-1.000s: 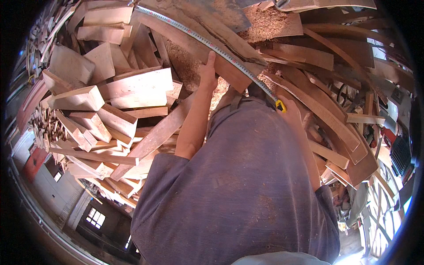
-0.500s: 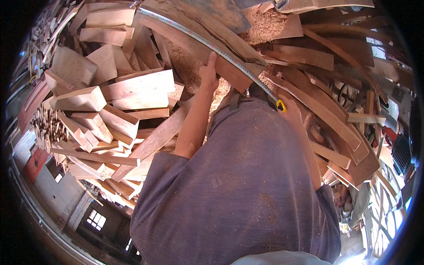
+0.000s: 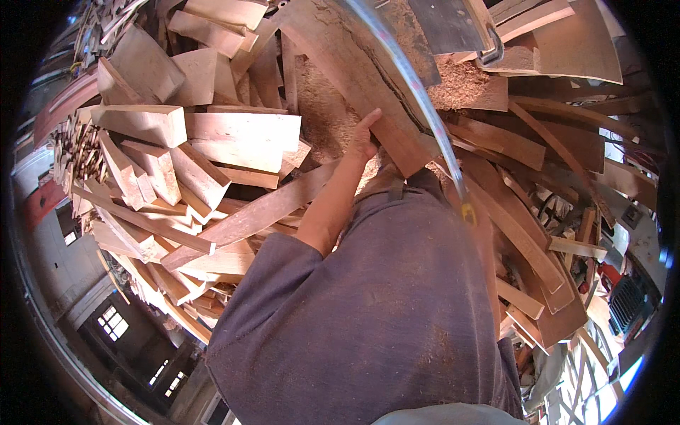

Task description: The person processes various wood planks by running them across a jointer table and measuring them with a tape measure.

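Observation:
A long wooden board [image 3: 333, 67] with a rough, cracked edge slants down toward my body. Its near end is held by my left hand [image 3: 363, 142], with the thumb lying on top and the other fingers hidden at the board's side. My right hand [image 3: 483, 230], blurred by motion, is closed around a yellow tape measure [image 3: 467, 212] beside my right hip. From the case the pale metal blade [image 3: 418, 88] runs up in a curve over the board, smeared, and leaves the picture at the top.
Cut wood blocks [image 3: 241, 138] are heaped on the left, crossed by a long plank [image 3: 258, 209]. Curved planks [image 3: 520, 234] lie on the right. Sawdust [image 3: 457, 85] covers a surface beyond the board, near a dark flat panel [image 3: 446, 25].
My right hand has drawn the tape measure down and back, and the blade has swung steeper and blurred. The left hand stays on the board. The whole view has shifted.

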Demonstrator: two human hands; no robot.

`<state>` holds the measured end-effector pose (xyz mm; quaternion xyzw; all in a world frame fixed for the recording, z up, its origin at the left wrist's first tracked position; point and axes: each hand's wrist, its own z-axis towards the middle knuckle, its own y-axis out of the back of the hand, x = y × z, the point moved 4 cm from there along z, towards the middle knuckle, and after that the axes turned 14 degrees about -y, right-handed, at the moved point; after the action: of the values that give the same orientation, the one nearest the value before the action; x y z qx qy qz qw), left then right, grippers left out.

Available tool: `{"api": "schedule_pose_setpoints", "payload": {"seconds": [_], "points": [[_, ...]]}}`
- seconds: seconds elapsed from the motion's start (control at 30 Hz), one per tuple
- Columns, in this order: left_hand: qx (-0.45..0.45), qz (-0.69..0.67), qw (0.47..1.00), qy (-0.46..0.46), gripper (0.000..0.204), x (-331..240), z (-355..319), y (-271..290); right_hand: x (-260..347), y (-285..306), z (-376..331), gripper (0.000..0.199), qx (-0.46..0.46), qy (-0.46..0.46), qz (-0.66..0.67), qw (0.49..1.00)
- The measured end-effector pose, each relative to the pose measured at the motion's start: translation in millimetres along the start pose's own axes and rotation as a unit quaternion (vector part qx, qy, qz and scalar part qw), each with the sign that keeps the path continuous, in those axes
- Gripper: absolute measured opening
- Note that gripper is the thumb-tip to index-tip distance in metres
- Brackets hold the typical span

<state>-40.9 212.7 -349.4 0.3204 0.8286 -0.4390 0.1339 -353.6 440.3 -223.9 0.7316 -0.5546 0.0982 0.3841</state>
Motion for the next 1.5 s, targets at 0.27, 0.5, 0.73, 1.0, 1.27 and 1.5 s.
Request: {"api": "schedule_pose_setpoints", "payload": {"seconds": [0.27, 0.5, 0.73, 1.0, 1.27, 1.5], "points": [[0.025, 0.001, 1.000, -0.007, 0.054, -1.7, -4.1, -10.4, -1.8, 2.0, -18.8, 0.083, -0.028, -0.080, 0.002, 0.996], [-0.001, 0.005, 1.000, -0.021, 0.048, -6.8, -7.0, -9.2, -57.0, -8.3, 8.3, 0.073, -0.031, 0.040, -0.002, 0.999], [-0.001, 0.106, 0.993, -0.045, 0.042, -52.4, -37.7, -35.1, 21.0, -6.8, 13.2, 0.073, -0.048, 0.040, -0.025, 0.998], [0.003, 0.048, 0.998, -0.046, 0.050, -97.6, -74.8, -74.3, 125.8, -9.9, 34.0, 0.088, 0.064, 0.057, 0.069, 0.994], [0.003, 0.094, 0.994, -0.055, 0.052, -163.1, -139.3, -124.9, 219.0, 10.0, -6.4, 0.093, 0.125, 0.139, 0.090, 0.978], [0.127, 0.203, 0.953, -0.188, 0.053, -257.8, -166.9, -201.8, 326.9, 41.2, -20.7, 0.090, 0.135, 0.414, 0.121, 0.892]]}}
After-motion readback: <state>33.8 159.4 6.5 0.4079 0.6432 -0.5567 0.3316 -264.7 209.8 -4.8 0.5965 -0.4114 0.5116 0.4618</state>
